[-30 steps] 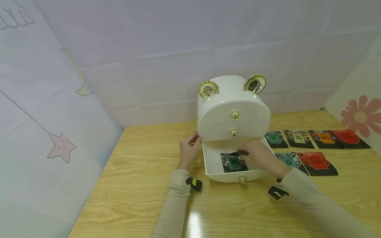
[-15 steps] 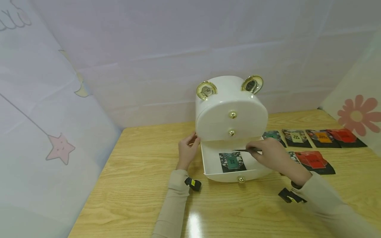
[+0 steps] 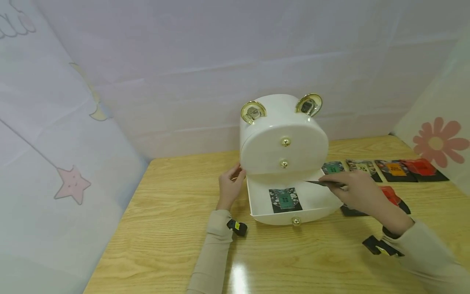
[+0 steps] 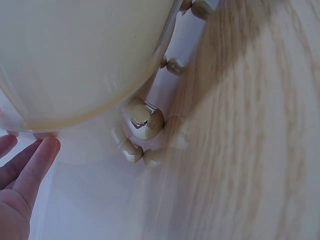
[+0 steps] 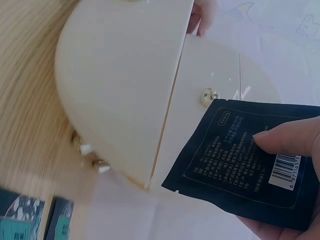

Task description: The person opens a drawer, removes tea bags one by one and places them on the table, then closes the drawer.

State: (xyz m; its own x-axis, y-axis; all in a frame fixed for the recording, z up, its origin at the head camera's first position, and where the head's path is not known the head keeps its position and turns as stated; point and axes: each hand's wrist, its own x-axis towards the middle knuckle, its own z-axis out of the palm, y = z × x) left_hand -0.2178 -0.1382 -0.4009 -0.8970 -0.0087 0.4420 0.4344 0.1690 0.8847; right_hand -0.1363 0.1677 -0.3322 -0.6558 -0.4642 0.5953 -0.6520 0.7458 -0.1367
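A white bear-eared storage box (image 3: 284, 149) stands with its bottom drawer (image 3: 257, 196) pulled out. Flat in the drawer lies a dark sachet with a green label (image 3: 285, 201). My right hand (image 3: 361, 194) pinches another black sachet (image 3: 323, 183), held edge-on above the drawer's right side. In the right wrist view, that black sachet (image 5: 235, 160) shows its printed back and barcode, with my thumb (image 5: 287, 137) pressed on it. My left hand (image 3: 229, 188) touches the box's left side. Its fairly straight fingers (image 4: 37, 167) meet the box's edge in the left wrist view.
Right of the box, sachets lie on the wooden table (image 3: 172, 204): a green one (image 3: 332, 167), a cream one (image 3: 362, 168), an orange one (image 3: 394, 169) and a red one (image 3: 424, 168). Nearer, a red sachet (image 3: 393, 196) is partly behind my right hand. A cloth backdrop (image 3: 202, 102) hangs behind.
My right hand has lifted the black sachet from near the green-labelled one and moved right with it. The green-labelled sachet stays in the drawer, now uncovered. My left hand keeps its place.
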